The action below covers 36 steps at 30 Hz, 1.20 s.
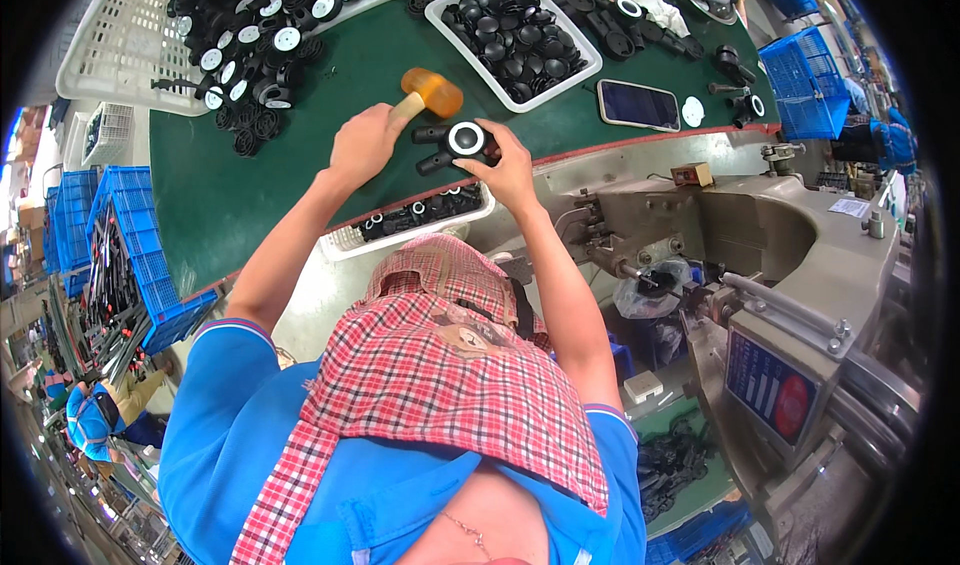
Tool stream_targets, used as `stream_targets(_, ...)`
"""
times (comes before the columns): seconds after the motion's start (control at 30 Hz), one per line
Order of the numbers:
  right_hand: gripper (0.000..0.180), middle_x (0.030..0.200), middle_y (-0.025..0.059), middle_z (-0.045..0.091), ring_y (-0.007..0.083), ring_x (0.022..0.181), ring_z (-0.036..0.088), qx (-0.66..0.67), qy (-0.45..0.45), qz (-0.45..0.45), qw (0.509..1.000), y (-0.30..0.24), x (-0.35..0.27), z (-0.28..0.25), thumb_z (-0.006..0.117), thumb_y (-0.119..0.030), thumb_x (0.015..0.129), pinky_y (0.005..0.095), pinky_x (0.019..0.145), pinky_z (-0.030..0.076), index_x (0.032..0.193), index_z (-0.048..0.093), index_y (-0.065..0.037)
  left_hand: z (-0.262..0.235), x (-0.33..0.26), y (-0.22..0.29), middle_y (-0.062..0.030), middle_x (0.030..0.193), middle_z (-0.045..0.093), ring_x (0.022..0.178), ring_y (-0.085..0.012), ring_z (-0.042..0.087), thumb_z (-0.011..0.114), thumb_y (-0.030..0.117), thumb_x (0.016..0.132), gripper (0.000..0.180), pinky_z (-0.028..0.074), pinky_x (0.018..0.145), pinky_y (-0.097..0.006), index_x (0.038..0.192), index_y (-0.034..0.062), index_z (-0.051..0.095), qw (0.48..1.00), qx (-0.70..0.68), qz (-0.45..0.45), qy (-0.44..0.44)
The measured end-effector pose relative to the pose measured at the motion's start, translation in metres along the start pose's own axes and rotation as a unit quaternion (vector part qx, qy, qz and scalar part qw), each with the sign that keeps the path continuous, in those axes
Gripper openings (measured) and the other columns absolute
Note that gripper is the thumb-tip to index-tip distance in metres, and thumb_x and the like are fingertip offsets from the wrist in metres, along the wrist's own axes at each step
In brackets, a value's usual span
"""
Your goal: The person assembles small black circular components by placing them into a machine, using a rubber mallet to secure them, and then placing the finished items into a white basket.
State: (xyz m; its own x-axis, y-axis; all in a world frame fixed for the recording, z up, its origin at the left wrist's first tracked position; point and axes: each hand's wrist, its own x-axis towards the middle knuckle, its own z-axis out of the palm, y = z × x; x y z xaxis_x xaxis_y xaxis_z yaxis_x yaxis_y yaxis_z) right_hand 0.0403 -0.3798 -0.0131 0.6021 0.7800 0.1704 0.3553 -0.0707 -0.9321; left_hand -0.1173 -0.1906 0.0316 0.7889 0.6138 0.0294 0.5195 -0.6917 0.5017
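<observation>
My left hand (362, 149) is wrapped round the pale handle of a mallet. The mallet's amber, see-through head (436, 92) is raised just above and left of a black plastic caster-like part. That part (467, 139) has a round body with a white ring and two prongs pointing left. Between thumb and fingers, my right hand (510, 168) grips its right side, over the front of the green tabletop (350, 75). A small gap shows between mallet head and part.
A white tray of black caps (515, 40) and a heap of black-and-white wheel parts (265, 40) lie beyond. A phone (638, 105) rests at right. A white bin (460, 210) of parts sits below the table edge. A grey machine (800, 225) stands at right.
</observation>
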Motion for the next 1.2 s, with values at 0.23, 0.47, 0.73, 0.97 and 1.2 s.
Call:
stream_targets(0.23, 0.059, 0.107, 0.0113, 0.063, 0.0249, 0.090, 0.063, -0.024, 0.003, 0.005, 1.000, -0.008, -0.001, 0.000, 0.086, -0.013, 0.064, 0.0338, 0.077, 0.053, 0.118, 0.061, -0.006, -0.052, -0.050, 0.071, -0.0144, 0.071, 0.061, 0.061, -0.0278, 0.060, 0.045, 0.029, 0.101, 0.031, 0.045, 0.055, -0.039, 0.103, -0.0007, 0.052, 0.984, -0.178, 0.000, -0.027)
stream_targets(0.47, 0.059, 0.106, 0.0122, 0.063, 0.0275, 0.092, 0.063, -0.018, 0.010, -0.022, 1.000, -0.004, -0.001, 0.002, 0.085, -0.012, 0.065, 0.0349, 0.078, 0.052, 0.118, 0.060, -0.005, -0.048, -0.042, 0.079, -0.0245, 0.068, 0.062, 0.067, -0.0457, 0.062, 0.052, 0.037, 0.098, 0.037, 0.048, 0.061, -0.052, 0.091, 0.0002, 0.050, 0.992, -0.108, -0.015, -0.059)
stream_targets(0.73, 0.065, 0.113, 0.0159, 0.059, 0.0377, 0.106, 0.057, -0.142, 0.041, -0.048, 0.988, -0.010, 0.002, 0.011, 0.085, -0.020, 0.065, 0.0434, 0.090, 0.047, 0.120, 0.056, -0.004, -0.017, -0.022, 0.040, -0.0249, 0.072, 0.062, 0.068, -0.0473, 0.060, 0.053, 0.042, 0.097, 0.039, 0.045, 0.058, -0.053, 0.092, 0.0030, 0.052, 0.999, -0.023, -0.032, -0.033)
stream_targets(0.97, 0.058, 0.099, 0.0075, 0.066, 0.0158, 0.092, 0.063, 0.041, -0.214, 0.174, 0.960, -0.030, -0.039, -0.027, 0.087, -0.027, 0.067, 0.0307, 0.083, 0.050, 0.112, 0.062, 0.000, 0.022, 0.014, -0.037, -0.0173, 0.095, 0.056, 0.087, -0.0368, 0.058, 0.060, 0.034, 0.092, 0.033, 0.049, 0.073, -0.047, 0.095, 0.0019, 0.056, 0.981, 0.140, 0.077, 0.115)
stream_targets(1.2, 0.036, 0.076, 0.0053, 0.067, 0.0105, 0.062, 0.060, 0.123, -0.077, 0.369, 0.918, 0.066, -0.131, 0.027, 0.079, -0.034, 0.080, 0.0309, 0.059, 0.052, 0.086, 0.068, 0.001, 0.027, 0.028, -0.030, -0.0218, 0.095, 0.061, 0.090, -0.0402, 0.059, 0.055, 0.035, 0.095, 0.034, 0.049, 0.078, -0.049, 0.094, 0.0012, 0.061, 0.986, 0.148, 0.067, 0.046)
